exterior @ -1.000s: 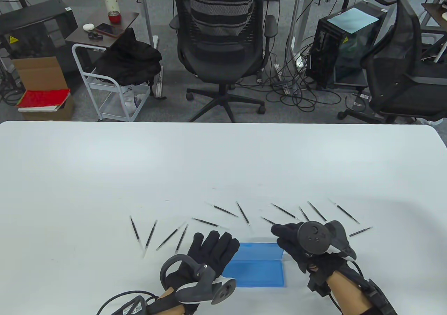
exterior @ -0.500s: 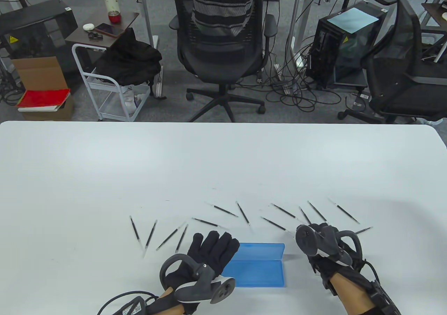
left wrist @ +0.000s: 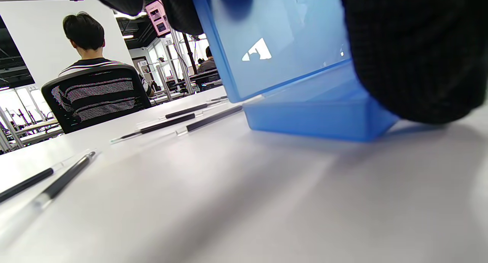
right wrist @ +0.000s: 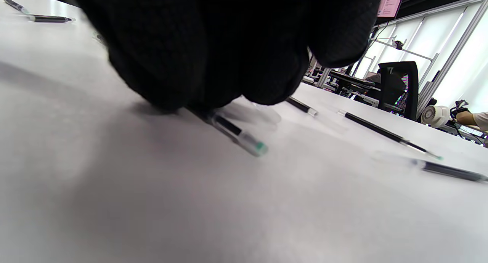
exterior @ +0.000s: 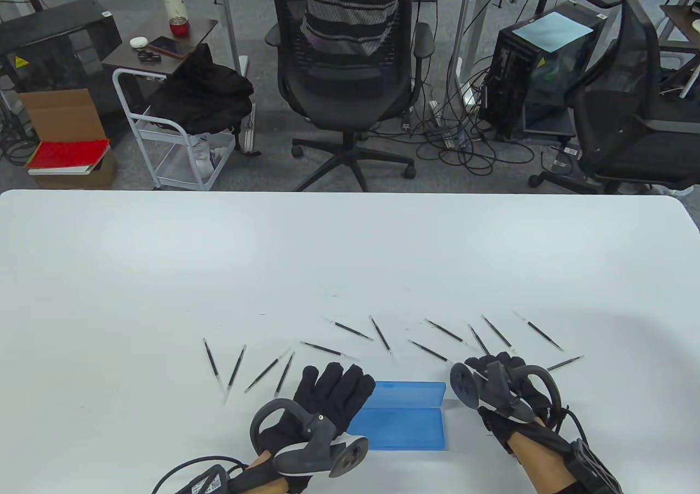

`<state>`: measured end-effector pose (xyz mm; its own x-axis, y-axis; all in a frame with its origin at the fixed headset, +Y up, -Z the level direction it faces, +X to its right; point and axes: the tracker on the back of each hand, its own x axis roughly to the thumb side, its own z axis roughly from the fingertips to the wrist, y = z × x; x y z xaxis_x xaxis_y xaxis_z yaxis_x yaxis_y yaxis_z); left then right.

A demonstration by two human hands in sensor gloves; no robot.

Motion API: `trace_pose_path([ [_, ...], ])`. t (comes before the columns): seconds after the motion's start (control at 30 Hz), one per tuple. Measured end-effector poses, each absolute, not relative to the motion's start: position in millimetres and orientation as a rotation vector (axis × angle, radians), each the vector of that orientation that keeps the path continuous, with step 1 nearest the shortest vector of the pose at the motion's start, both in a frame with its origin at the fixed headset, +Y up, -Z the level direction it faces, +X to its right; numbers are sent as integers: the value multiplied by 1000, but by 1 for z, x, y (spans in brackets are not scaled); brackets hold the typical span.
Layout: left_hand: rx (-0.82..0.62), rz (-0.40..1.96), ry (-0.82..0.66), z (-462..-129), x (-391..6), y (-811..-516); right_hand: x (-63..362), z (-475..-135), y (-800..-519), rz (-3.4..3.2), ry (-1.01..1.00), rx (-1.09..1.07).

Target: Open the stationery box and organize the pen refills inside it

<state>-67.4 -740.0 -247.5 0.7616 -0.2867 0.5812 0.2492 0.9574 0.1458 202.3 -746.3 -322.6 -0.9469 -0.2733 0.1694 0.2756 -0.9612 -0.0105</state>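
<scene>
A translucent blue stationery box (exterior: 402,428) lies open near the table's front edge, its lid (exterior: 410,391) standing up at the back. My left hand (exterior: 333,390) rests with straight fingers on the box's left end; in the left wrist view the gloved fingers (left wrist: 415,57) lie against the box base (left wrist: 316,118) and lid (left wrist: 274,38). My right hand (exterior: 489,364) is to the right of the box, its fingers (right wrist: 213,45) curled down and pinching a black pen refill (right wrist: 238,135) on the table. Several more refills (exterior: 381,334) lie scattered behind both hands.
Loose refills spread from the left (exterior: 210,360) to the right (exterior: 538,331) in an arc behind the box. The white table (exterior: 328,253) stretches far behind them. Beyond its far edge stands an office chair (exterior: 344,67) with a person seated at the desk behind it.
My right hand left the box lid, moved right and lowered its fingers onto a refill. The lid stays up. My left hand has not moved.
</scene>
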Motion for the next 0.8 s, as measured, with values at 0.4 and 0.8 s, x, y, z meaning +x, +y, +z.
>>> trace_pose_path([
  [0.4, 62, -294, -643, -247, -67, -740, 198, -321, -747, -2816, -30, -249],
  [0.8, 65, -309, -641, -245, -66, -740, 196, -322, -748, -2803, -98, -261],
])
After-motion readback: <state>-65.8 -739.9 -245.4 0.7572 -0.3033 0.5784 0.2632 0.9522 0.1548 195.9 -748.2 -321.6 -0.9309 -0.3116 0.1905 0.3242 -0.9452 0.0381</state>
